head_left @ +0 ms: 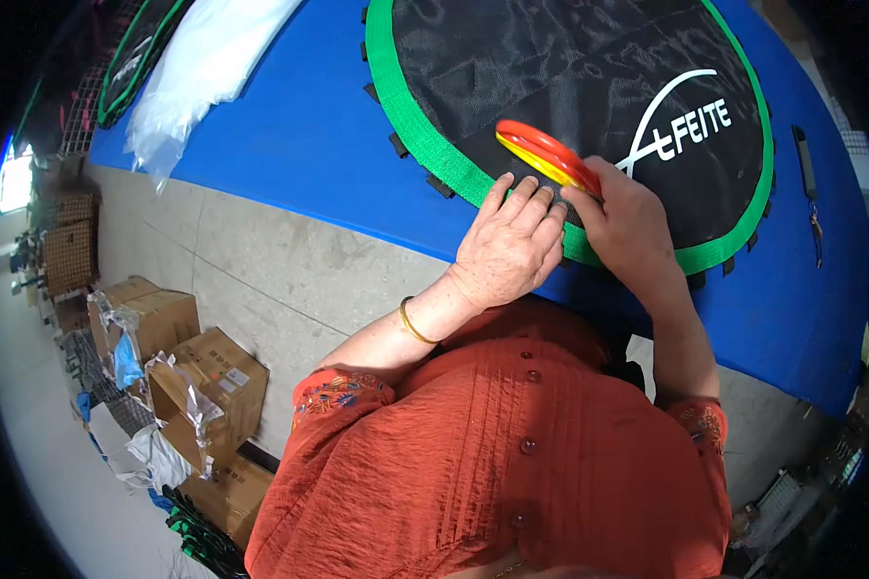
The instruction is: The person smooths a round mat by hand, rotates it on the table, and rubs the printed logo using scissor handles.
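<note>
My right hand (632,224) is closed round a red-and-yellow rounded plastic object (548,150), tilted above the mat. Its exact kind I cannot make out, and its near end is hidden in my fingers. My left hand (512,241) lies flat with fingers stretched on the near green edge, just left of my right hand, and grips nothing. Beneath both is a round black mesh mat (492,72) with a green border (425,154), black tabs around its rim and white FEITE lettering. It looks like a trampoline mat.
The mat rests on a blue-covered table (261,169). Clear plastic sheeting (203,72) and another green-edged mat (130,72) are at upper left. A dark narrow item (804,159) lies at right. Cardboard boxes (227,372) stand on the concrete floor (290,261).
</note>
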Tool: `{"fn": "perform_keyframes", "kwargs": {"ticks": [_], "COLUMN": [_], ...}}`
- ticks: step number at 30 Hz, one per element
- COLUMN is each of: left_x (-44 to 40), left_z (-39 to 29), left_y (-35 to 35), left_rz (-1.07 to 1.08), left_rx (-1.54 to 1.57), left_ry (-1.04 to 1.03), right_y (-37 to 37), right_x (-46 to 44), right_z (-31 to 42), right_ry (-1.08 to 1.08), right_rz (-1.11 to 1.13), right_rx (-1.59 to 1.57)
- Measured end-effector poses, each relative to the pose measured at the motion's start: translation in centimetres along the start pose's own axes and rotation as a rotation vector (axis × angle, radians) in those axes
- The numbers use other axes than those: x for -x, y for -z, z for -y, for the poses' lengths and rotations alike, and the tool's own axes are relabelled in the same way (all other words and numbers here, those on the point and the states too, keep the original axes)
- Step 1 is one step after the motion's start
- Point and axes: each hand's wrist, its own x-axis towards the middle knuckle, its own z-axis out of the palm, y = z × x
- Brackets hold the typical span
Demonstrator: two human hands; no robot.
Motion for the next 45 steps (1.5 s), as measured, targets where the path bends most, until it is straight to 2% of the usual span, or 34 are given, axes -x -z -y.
{"fn": "perform_keyframes", "kwargs": {"ticks": [2,11,15,17,20,22,27,30,36,39,45], "left_x": [0.1,-0.1,-0.3,0.1,0.8,0.6,0.7,0.7,0.8,0.6,0.6], "left_z": [0.0,0.2,0.4,1.8,2.7,2.8,2.7,2.6,3.0,2.8,2.8], "left_y": [0.0,0.1,1.7,2.6,2.4,2.5,2.1,1.9,1.8,2.1,2.1], "left_rz": [-0.006,0.005,-0.028,0.051,0.091,0.101,0.058,0.047,0.057,0.071,0.055], "left_rx": [0.013,0.015,-0.174,-0.251,-0.245,-0.251,-0.227,-0.176,-0.132,-0.144,-0.130], "left_ry": [0.000,0.017,0.313,0.336,0.288,0.276,0.248,0.255,0.246,0.232,0.232], "right_y": [0.9,-1.2,-1.2,-1.2,-1.1,-1.5,-1.8,-1.8,-1.5,-2.1,-0.2], "right_x": [1.0,-1.1,-1.2,-0.8,-0.7,-1.1,-2.2,-1.4,1.1,-0.3,1.0], "right_z": [0.5,0.2,0.3,0.5,1.0,1.1,1.8,1.4,0.9,-0.1,0.3], "right_ry": [-0.050,0.040,0.053,0.074,0.018,0.063,0.015,0.076,0.024,0.055,-0.013], "right_rz": [0.055,-0.043,-0.047,-0.077,-0.031,-0.058,-0.029,-0.064,-0.093,-0.183,-0.082], "right_rx": [0.010,-0.034,-0.004,-0.021,-0.050,-0.049,0.013,-0.029,0.030,0.030,-0.018]}}
